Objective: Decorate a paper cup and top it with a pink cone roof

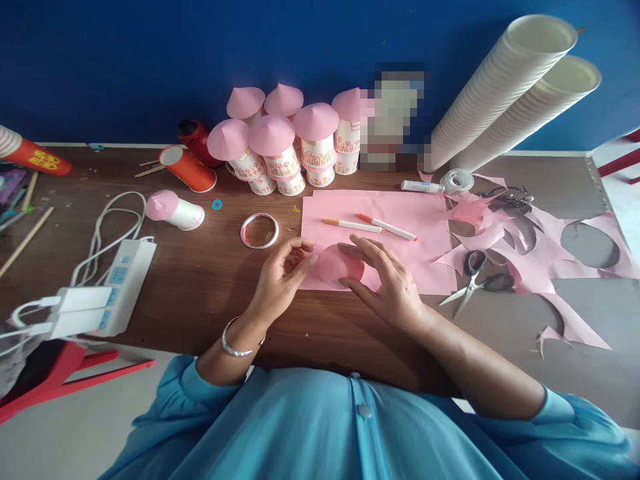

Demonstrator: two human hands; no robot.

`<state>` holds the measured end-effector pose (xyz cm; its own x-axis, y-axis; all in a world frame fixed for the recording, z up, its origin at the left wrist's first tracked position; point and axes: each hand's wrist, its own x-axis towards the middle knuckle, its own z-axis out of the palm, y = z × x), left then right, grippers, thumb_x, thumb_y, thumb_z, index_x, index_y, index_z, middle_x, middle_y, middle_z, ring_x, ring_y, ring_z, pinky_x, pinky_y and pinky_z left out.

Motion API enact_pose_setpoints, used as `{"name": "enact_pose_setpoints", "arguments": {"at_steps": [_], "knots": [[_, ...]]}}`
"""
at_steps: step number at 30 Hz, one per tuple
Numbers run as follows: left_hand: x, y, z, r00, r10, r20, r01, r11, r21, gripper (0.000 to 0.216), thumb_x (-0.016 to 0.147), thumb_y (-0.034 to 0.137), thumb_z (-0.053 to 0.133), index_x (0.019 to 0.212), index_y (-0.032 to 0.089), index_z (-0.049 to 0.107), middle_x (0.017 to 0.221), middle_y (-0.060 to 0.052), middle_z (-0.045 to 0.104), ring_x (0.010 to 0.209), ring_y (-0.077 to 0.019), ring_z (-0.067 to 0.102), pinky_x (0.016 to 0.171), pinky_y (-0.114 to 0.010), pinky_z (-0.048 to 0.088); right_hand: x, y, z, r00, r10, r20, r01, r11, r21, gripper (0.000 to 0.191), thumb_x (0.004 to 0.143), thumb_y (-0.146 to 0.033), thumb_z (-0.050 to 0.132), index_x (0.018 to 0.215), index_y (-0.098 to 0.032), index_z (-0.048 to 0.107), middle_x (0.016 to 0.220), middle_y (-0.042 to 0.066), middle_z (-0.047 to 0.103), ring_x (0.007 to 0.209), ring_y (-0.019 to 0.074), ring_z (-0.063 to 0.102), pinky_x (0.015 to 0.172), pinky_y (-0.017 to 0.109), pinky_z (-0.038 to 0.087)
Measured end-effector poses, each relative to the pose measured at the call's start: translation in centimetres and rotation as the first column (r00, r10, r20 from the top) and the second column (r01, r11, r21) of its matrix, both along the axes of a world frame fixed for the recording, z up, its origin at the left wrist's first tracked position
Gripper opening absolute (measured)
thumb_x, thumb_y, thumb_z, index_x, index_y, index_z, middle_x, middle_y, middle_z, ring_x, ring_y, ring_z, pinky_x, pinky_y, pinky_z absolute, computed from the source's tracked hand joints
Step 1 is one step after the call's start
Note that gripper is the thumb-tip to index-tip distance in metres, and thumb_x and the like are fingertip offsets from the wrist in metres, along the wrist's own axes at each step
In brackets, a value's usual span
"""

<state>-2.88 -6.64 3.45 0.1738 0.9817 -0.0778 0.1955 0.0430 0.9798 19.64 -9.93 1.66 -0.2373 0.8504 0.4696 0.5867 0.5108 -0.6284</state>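
- While both bare hands meet above the near part of the pink sheets (435, 233), a small round pink paper piece (336, 268) lies between them, close to the table's near edge.
- Left hand (284, 275): fingers curled and thumb brought toward the fingertips, just beside the piece's left edge; whether anything is pinched cannot be told. A silver bangle (237, 341) circles the wrist.
- Right hand (390, 280): thumb and fingers parted, reaching around the piece's right side; whether they grip it or only touch it cannot be told.
- Beyond the hands, two white-barrelled markers (353, 226) (395, 231) lie on the sheets, their ends near one another.
- Left of the sheets, a ring-shaped roll (276, 230) lies flat on the brown table (210, 293); farther left, a white cup (187, 215) with a pink cone (163, 205) lies on its side.
- Right of the sheets, open scissors (470, 288) lie beside cut pink scraps (545, 230).
- Toward the blue wall (320, 40), upright white cups (320, 152) bearing red drawings stand in a cluster beneath pink cones (271, 135); two tall stacks of cups (500, 87) (530, 120) lean to the right.
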Motion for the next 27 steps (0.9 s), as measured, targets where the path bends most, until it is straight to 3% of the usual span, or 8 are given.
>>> {"name": "enact_pose_setpoints", "arguments": {"at_steps": [3,5,8,12,22,27], "knots": [[-0.7,-0.2,0.8,0.955,0.0,-0.298,0.116,0.92,0.374,0.03,0.094,0.036,0.075,0.122,0.026,0.074,0.119,-0.007,0.07,0.107,-0.0224,0.065,0.099,-0.038,0.053,0.0,-0.2,0.2,1.0,0.014,-0.006,-0.014,1.0,0.0,0.075,0.098,-0.036,0.073,0.162,-0.027,0.035,0.135,0.014,0.075,0.129,0.0322,0.069,0.106,0.053,0.06],[-0.8,-0.2,1.0,0.905,-0.054,-0.422,0.269,0.842,0.468,0.037,0.094,0.034,0.075,0.13,0.027,0.072,0.121,-0.008,0.069,0.114,-0.0243,0.065,0.104,-0.042,0.053,0.1,-0.3,0.3,1.0,0.015,-0.006,-0.015,1.0,0.006,0.075,0.097,-0.036,0.074,0.161,-0.027,0.037,0.137,0.014,0.074,0.129,0.0323,0.069,0.105,0.052,0.06],[-0.8,0.3,1.0,0.846,-0.112,-0.522,0.41,0.762,0.502,0.044,0.094,0.035,0.075,0.137,0.028,0.067,0.124,-0.01,0.068,0.117,-0.0256,0.064,0.105,-0.044,0.053,0.1,-0.3,0.3,1.0,0.008,-0.005,-0.008,1.0,0.008,0.075,0.098,-0.036,0.073,0.162,-0.027,0.036,0.136,0.014,0.074,0.127,0.0315,0.07,0.104,0.051,0.06],[-0.7,1.2,0.7,0.807,-0.144,-0.572,0.487,0.711,0.507,0.042,0.095,0.037,0.074,0.135,0.028,0.068,0.123,-0.01,0.069,0.114,-0.0252,0.064,0.106,-0.048,0.051,0.2,-0.2,0.2,1.0,-0.002,0.006,0.001,1.0,0.007,0.074,0.099,-0.037,0.07,0.162,-0.028,0.034,0.135,0.014,0.075,0.126,0.0313,0.071,0.105,0.05,0.06],[-0.7,1.3,1.6,0.765,-0.102,-0.636,0.541,0.637,0.549,0.041,0.095,0.035,0.075,0.134,0.024,0.069,0.122,-0.012,0.07,0.112,-0.0272,0.062,0.102,-0.046,0.053,0.2,-0.3,0.5,0.999,-0.006,0.042,0.006,1.0,0.012,0.072,0.101,-0.038,0.068,0.163,-0.026,0.033,0.136,0.014,0.074,0.131,0.0326,0.068,0.108,0.054,0.058],[-0.6,1.1,2.0,0.767,-0.096,-0.635,0.537,0.638,0.552,0.042,0.095,0.036,0.074,0.136,0.028,0.068,0.126,-0.011,0.07,0.115,-0.0278,0.063,0.104,-0.047,0.052,0.7,-0.7,1.4,1.0,-0.001,0.017,0.001,1.0,0.018,0.072,0.101,-0.03,0.068,0.163,-0.026,0.032,0.135,0.012,0.075,0.131,0.0306,0.068,0.106,0.052,0.058]]}}
